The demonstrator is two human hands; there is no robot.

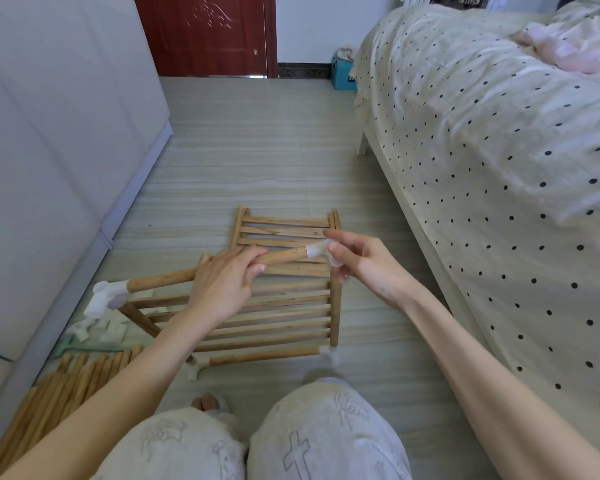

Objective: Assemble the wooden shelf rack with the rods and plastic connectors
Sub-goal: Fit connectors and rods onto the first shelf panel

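While our left hand wraps the rod at mid-frame, its long axis runs from lower left up to the right, ending in the white plastic connector that our right hand pinches. We judge the right hand, nearer that end, must push along the axis, above the slatted shelf on the floor.

We count two slatted wooden shelf panels, one held rod, four fitted white connectors; loose rods and spare connectors piled, uncountable.
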